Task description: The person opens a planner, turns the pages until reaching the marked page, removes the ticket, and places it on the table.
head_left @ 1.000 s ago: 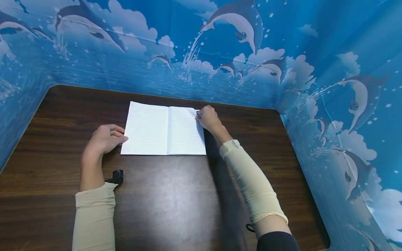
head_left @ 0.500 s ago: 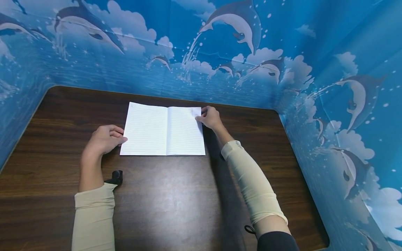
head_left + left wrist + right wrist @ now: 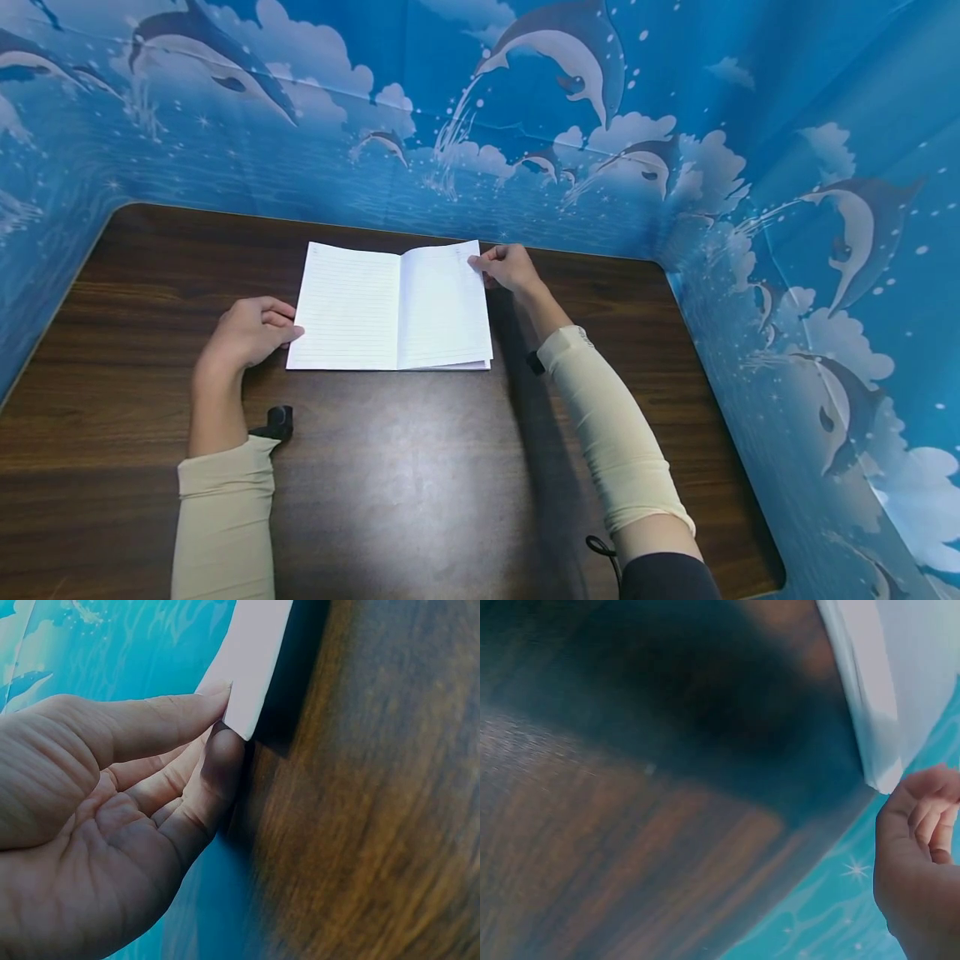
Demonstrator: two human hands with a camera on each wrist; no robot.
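Observation:
An open notebook [image 3: 345, 310] with lined white pages lies on the dark wooden table [image 3: 405, 467]. My left hand [image 3: 252, 333] pinches its left edge between thumb and fingers; the left wrist view shows the thumb above the notebook's edge [image 3: 259, 671] and a finger below. At the upper right corner, my right hand [image 3: 510, 267] holds a right-hand page [image 3: 444, 300] between thumb and fingers. That page is raised and curved, apart from the sheets under it at the lower right. In the right wrist view the right hand [image 3: 919, 847] is partly cut off by the frame.
A blue curtain [image 3: 315, 183] printed with dolphins and clouds hangs behind the table and along its right side. Both forearms wear pale sleeves [image 3: 611, 425]. A black device [image 3: 279, 423] sits at the left wrist, and a black cable [image 3: 600, 546] hangs by the right elbow.
My right hand has gone from the right edge slightly up and right, lifting the page's upper corner off the sheets beneath. The left hand has stayed put at the left edge.

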